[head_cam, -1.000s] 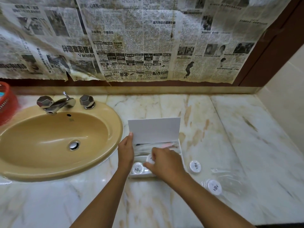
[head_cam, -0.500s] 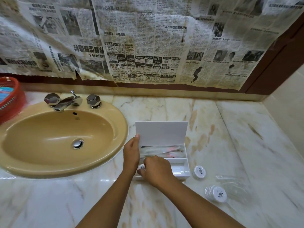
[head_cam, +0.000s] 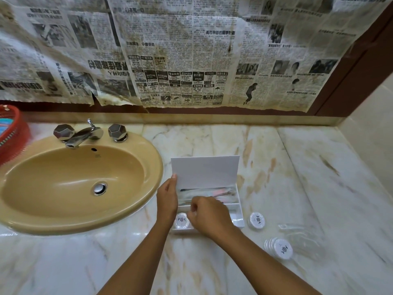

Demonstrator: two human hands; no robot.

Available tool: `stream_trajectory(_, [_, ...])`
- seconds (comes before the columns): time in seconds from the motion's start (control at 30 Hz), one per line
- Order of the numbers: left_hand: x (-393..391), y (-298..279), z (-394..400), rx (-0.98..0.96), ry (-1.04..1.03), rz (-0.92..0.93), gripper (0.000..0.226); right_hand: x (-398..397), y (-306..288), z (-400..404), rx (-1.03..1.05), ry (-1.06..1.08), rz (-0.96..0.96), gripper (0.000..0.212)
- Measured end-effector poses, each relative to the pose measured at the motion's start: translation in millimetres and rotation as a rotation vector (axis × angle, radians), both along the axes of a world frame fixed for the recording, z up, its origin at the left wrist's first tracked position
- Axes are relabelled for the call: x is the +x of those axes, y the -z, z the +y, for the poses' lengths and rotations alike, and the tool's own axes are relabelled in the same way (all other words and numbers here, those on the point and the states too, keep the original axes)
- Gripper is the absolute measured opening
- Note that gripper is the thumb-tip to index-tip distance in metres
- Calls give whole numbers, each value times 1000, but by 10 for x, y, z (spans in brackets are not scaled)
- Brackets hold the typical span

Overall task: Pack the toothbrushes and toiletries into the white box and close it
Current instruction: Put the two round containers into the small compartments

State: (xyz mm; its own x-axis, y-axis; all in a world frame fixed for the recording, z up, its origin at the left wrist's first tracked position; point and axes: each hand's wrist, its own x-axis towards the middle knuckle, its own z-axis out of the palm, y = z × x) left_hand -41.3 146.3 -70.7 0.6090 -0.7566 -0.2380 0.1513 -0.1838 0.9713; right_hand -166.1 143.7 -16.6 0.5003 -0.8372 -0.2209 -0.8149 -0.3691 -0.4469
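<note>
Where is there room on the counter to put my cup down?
Bare marble counter lies behind the white box, and between the sink and box. Right of the box it's crowded: two round containers, clear wrapper.

I see box (head_cam: 238, 211) on counter (head_cam: 319, 177), right of sink (head_cam: 80, 188) | lid (head_cam: 205, 173) upright at its rear | wrapped toothbrushes (head_cam: 208, 193) in rear compartment | one round container (head_cam: 181, 220) in front compartment | two more containers (head_cam: 257, 220) (head_cam: 280, 249) on counter right of box | basket (head_cam: 10, 135) far left, behind sink
</note>
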Motion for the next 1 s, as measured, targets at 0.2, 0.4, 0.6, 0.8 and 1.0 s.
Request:
stream_trajectory(0.2, [-30, -58, 6, -28, -14, 13, 28, -462, -108, -258, -107, 205, -74, 18])
stream_trajectory(0.4, [-71, -118, 10, -63, -28, 17, 30, -860, -6, -427, -95, 344, -22, 20])
stream_trajectory(0.6, [-97, -142, 24, -74, -29, 2, 30, -1111, 247, -408, 59, 320, 175, 40])
stream_trajectory(0.8, [-115, -181, 31, -81, -20, 2, 30, -1233, 386, -356, 113, 268, 293, 48])
stream_trajectory(1.0, [-117, -173, 27, -88, -28, 9, 27, -1219, 279, -387, 32, 305, 240, 42])
